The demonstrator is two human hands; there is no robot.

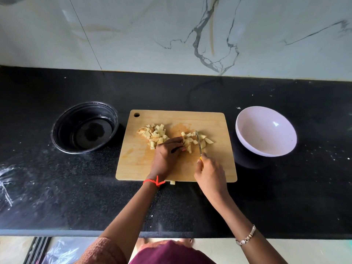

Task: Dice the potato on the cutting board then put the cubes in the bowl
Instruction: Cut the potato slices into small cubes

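My right hand (210,175): wrapped round the knife (198,142), blade down in the potato pieces (192,141).
My left hand (167,155): fingers bent over those pieces, holding them.
Cubes (156,135): piled on the cutting board (177,119), left of my hands.
White bowl (247,141): right of the board.
Black bowl (62,128): left of it.

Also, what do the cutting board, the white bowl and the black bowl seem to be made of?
Cutting board: wood or bamboo, matte, pale tan with faint grain.
White bowl: probably plastic or melamine, smooth, one soft glossy highlight.
Black bowl: likely thin plastic, glossy; its rim catches light.
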